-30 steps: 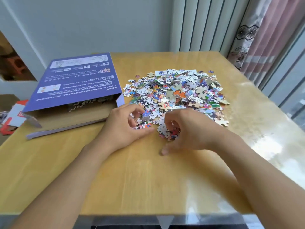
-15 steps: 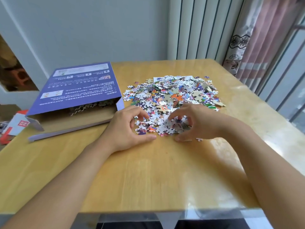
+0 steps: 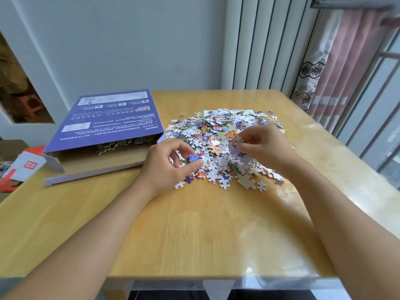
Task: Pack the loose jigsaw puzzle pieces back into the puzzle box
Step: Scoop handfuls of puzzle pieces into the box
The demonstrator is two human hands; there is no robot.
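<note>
A heap of loose jigsaw pieces [image 3: 218,131] lies on the wooden table [image 3: 194,224], right of centre. The purple puzzle box [image 3: 108,118] lies at the left with its near end open, and several pieces show inside the opening [image 3: 123,144]. My left hand [image 3: 168,165] rests at the heap's near left edge, with thumb and forefinger pinching a blue piece [image 3: 193,157]. My right hand [image 3: 264,146] is raised a little above the heap's near right side and grips a bunch of pieces [image 3: 238,148].
Stray pieces [image 3: 246,182] lie scattered at the heap's near edge. A white and red carton [image 3: 26,165] sits off the table's left side. A curtain [image 3: 337,68] and a window frame stand at the right, a grey wall behind.
My right hand has lifted off the table with a bunch of pieces in its fingers. My left hand has closed thumb and forefinger on a blue piece. The camera has tilted up.
</note>
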